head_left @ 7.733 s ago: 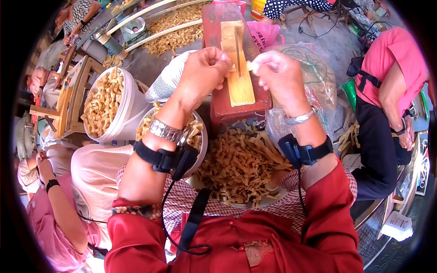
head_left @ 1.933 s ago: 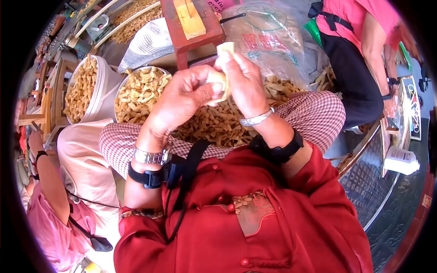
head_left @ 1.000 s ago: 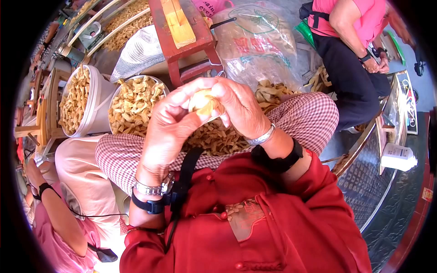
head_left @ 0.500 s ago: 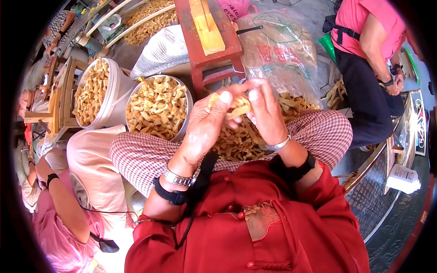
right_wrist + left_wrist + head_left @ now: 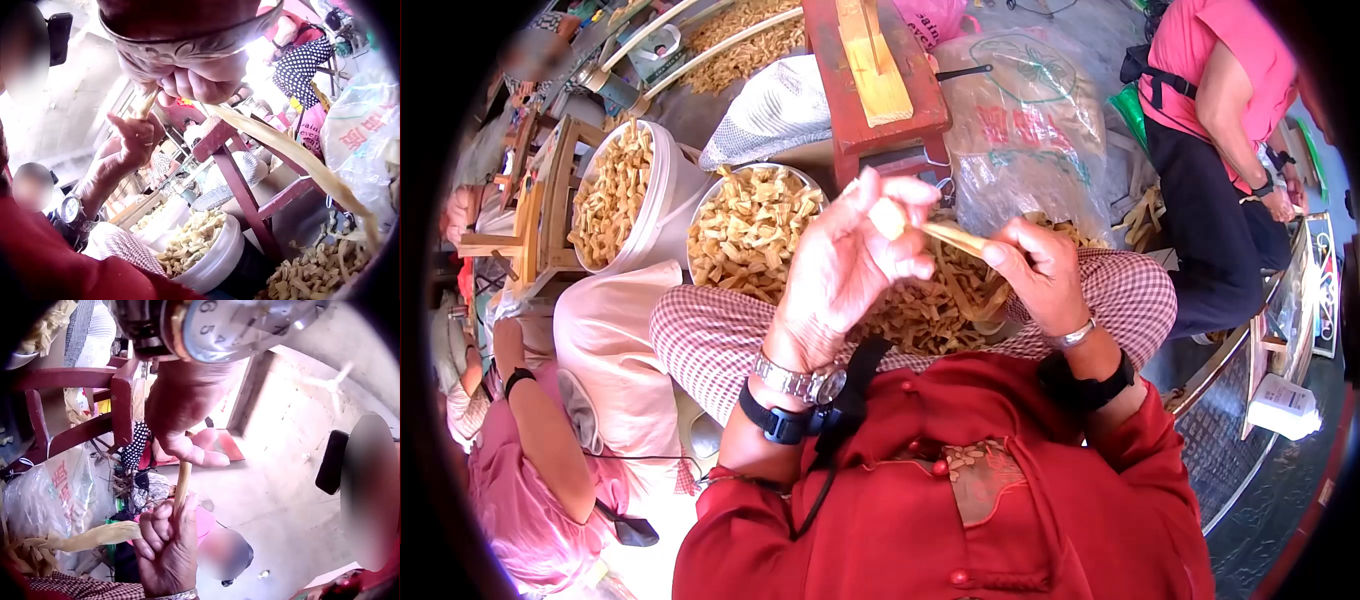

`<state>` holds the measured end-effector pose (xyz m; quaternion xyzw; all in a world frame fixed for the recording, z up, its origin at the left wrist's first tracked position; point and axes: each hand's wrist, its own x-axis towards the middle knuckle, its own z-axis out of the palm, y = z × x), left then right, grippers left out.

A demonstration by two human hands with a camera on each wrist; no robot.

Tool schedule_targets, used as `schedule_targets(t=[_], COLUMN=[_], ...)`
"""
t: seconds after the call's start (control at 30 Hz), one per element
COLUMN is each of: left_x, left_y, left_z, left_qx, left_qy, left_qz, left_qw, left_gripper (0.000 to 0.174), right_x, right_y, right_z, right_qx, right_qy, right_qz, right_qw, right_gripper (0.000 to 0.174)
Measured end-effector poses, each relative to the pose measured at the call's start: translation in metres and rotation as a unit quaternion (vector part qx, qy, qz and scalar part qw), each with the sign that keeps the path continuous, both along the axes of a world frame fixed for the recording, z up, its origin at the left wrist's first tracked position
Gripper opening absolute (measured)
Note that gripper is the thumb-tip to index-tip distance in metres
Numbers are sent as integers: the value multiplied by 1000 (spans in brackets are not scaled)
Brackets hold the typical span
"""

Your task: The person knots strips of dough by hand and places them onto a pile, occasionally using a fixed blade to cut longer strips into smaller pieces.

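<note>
My left hand (image 5: 840,265) is raised above the lap, pinching a small pale-yellow folded end (image 5: 888,218) between thumb and fingers. To its right, my right hand (image 5: 1045,278) grips the same pale-yellow flat strip (image 5: 955,238), thumb on top, so a short length runs taut between both hands. In the right wrist view the strip's long tail (image 5: 294,150) trails from the right hand down toward the pile. Below the hands lies a heap of similar tan strips and pieces (image 5: 920,310). A bucket of short knotted pieces (image 5: 750,225) stands left of the left hand.
A red wooden bench (image 5: 930,110) bearing a yellow wooden block (image 5: 875,85) stands ahead. Another full white bucket (image 5: 665,200) is at left. A clear plastic bag (image 5: 1030,130) lies right of the bench. People sit close on both sides, one in pink (image 5: 1215,80) at right.
Earlier the hands were up at the block on the bench, then came back over the lap. In the last half second they have drawn apart, stretching the strip between them.
</note>
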<state>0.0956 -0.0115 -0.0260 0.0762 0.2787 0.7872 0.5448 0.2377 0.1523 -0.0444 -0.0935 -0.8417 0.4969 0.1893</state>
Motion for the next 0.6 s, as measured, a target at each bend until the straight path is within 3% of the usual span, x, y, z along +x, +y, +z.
schedule_targets(t=[0.07,0.17,0.23,0.33,0.43,0.47,0.6], left_x=[-5,-2,-3,-4,-7,-8,-7], left_y=[6,10,8,1,-3,-2,3], left_z=[2,3,-5,-12,-11,-10,-8], left_qx=[5,-131,-214,-225,-208,-210,-211], left_qy=[5,142,191,197,160,157,168], left_qz=[18,35,7,-30,-24,-18,12], left_qw=[1000,981,958,954,965,965,963], left_gripper=[51,57,51,44,32,27,15], right_x=[-7,-16,-17,-15,-18,-19,-32], right_y=[0,2,2,3,-6,-10,-23], right_z=[1,-1,-1,-12,-9,-3,-6], right_qx=[0,-2,8,25,-75,-175,-167], right_qy=[6,5,-10,-36,-140,-168,-118], right_qz=[0,7,11,31,64,69,92], right_qw=[1000,1000,1000,999,985,968,975], right_gripper=[24,23,23,24,26,28,26])
